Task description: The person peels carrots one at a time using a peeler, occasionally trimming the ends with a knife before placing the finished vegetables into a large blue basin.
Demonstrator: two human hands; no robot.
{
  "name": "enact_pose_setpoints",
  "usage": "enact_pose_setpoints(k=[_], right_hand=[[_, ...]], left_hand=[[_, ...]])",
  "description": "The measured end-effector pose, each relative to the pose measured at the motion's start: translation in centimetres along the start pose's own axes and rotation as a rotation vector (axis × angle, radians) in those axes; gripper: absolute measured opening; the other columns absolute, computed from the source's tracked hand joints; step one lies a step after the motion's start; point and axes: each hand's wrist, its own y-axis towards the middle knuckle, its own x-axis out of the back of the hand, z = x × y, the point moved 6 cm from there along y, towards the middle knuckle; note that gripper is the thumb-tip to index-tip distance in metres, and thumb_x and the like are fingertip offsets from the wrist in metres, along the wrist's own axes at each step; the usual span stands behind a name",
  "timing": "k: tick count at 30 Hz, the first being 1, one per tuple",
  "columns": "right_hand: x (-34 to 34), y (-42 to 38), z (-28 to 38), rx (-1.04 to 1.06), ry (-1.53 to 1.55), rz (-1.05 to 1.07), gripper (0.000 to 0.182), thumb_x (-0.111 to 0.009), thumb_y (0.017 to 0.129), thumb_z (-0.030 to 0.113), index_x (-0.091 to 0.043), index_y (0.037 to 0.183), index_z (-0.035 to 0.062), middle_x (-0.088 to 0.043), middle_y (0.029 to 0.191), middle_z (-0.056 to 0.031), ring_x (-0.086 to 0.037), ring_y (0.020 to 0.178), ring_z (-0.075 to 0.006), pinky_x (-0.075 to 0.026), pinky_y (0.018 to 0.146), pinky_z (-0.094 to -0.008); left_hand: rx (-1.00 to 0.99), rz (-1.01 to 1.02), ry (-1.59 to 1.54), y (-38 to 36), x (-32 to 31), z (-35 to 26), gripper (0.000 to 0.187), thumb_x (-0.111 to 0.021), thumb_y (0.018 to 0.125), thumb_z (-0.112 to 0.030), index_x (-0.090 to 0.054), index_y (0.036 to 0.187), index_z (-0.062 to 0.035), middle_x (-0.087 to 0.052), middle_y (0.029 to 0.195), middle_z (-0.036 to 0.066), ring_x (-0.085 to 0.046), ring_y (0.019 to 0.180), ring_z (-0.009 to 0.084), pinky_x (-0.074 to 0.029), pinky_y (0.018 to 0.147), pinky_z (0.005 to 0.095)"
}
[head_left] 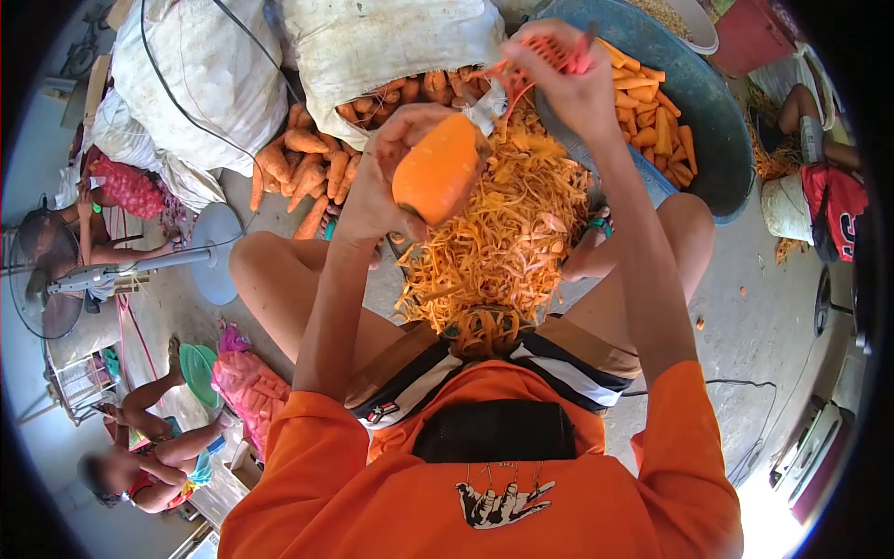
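My left hand [380,172] is wrapped round a thick, smooth orange carrot [438,170], holding it up above a heap of peelings. In my right hand [579,98] is a red-orange peeler [533,63] with an openwork handle. A pale, blurred part, perhaps the peeler's head, is close to the carrot's upper end; whether it touches cannot be made out. Beneath both hands, a pile of orange carrot peelings [489,238] covers the floor between the legs.
A blue basin [731,140] at the upper right holds peeled carrots [663,130]. Unpeeled carrots [303,168] spill from a white sack [391,42]. At the left are a standing fan [130,270], a pink bag [250,382] and seated people. Another person sits at the right.
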Motion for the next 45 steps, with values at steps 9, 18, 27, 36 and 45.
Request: enact_pose_setpoints(k=[9, 18, 27, 36, 45], right_hand=[[-1.9, -1.8, 0.6, -0.004, 0.385, 0.107, 0.014, -0.080, 0.093, 0.013, -0.072, 0.098, 0.0027, -0.073, 0.083, -0.0011, -0.067, 0.076, -0.0078, -0.054, 0.068, -0.0217], [-2.8, -2.0, 2.8, 0.124, 0.206, 0.086, 0.015, -0.080, 0.092, 0.011, -0.071, 0.099, 0.0011, -0.075, 0.085, -0.0037, -0.070, 0.075, -0.0079, -0.055, 0.066, -0.0234], [-3.3, -2.6, 4.5, 0.191, 0.131, 0.058, 0.018, -0.082, 0.091, 0.013, -0.072, 0.100, 0.0007, -0.073, 0.084, -0.0017, -0.067, 0.077, -0.0068, -0.053, 0.069, -0.0218], [-2.9, -2.6, 4.8, 0.227, 0.049, 0.142, 0.013, -0.076, 0.094, 0.009, -0.071, 0.104, 0.0027, -0.073, 0.101, -0.0045, -0.070, 0.084, -0.0120, -0.056, 0.075, -0.0254], [-2.0, -1.7, 1.6, -0.059, 0.359, 0.036, 0.011, -0.078, 0.094, 0.010, -0.072, 0.099, 0.0013, -0.074, 0.088, -0.0027, -0.068, 0.079, -0.0074, -0.055, 0.071, -0.0239]], left_hand=[[-0.007, -0.088, 0.200, 0.0, 0.5, 0.2, 0.108, -0.105, 0.049, -0.043, -0.054, 0.135, -0.0035, -0.062, 0.130, 0.006, -0.061, 0.121, 0.0174, -0.048, 0.106, 0.0343], [0.021, -0.174, 0.114, 0.3, 1.2, 0.5, 0.105, -0.106, 0.047, -0.046, -0.053, 0.129, -0.0070, -0.062, 0.125, 0.002, -0.061, 0.122, 0.0162, -0.049, 0.105, 0.0345], [-0.014, -0.282, -0.026, 0.2, 0.4, 1.3, 0.117, -0.102, 0.049, -0.057, -0.049, 0.140, -0.0068, -0.062, 0.131, 0.004, -0.061, 0.123, 0.0169, -0.052, 0.103, 0.0338], [0.017, -0.295, 0.098, 0.4, 1.0, 0.2, 0.110, -0.106, 0.044, -0.047, -0.052, 0.132, -0.0085, -0.061, 0.133, 0.005, -0.060, 0.124, 0.0171, -0.047, 0.109, 0.0338], [0.106, -0.190, 0.047, 0.4, -0.6, 0.5, 0.119, -0.102, 0.045, -0.058, -0.051, 0.140, -0.0070, -0.064, 0.126, 0.004, -0.062, 0.120, 0.0156, -0.049, 0.106, 0.0333]])
